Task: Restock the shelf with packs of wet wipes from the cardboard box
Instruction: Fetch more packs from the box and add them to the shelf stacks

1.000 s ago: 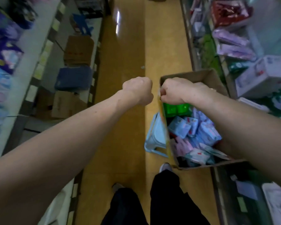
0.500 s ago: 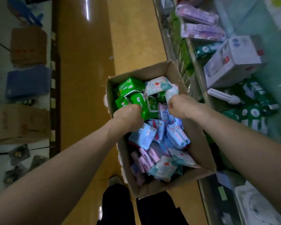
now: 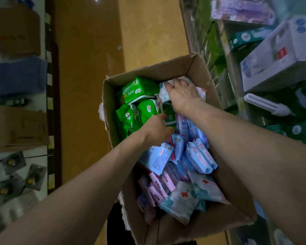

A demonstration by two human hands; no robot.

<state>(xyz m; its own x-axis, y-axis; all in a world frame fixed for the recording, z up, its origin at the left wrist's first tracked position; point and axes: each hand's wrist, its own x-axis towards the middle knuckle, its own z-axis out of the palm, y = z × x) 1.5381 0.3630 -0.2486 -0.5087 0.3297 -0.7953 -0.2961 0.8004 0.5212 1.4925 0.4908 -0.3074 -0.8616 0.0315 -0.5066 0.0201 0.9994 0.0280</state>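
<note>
The cardboard box [image 3: 189, 67] is judged nearly full; inside it a green pack [image 3: 169, 114] is pinched by the left hand [image 3: 156, 129], a white pack [image 3: 163, 94] grasped by the right hand [image 3: 183, 95]

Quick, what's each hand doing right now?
Left hand: pinching a small green pack.
Right hand: spread on a white pack; grip cannot be told.

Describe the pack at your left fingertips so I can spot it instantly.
Start at the open cardboard box on the aisle floor, and look at its far half. Between the bright green packs and the right hand, the left hand touches a small green pack. It is darker, far smaller, and white-edged.
</note>
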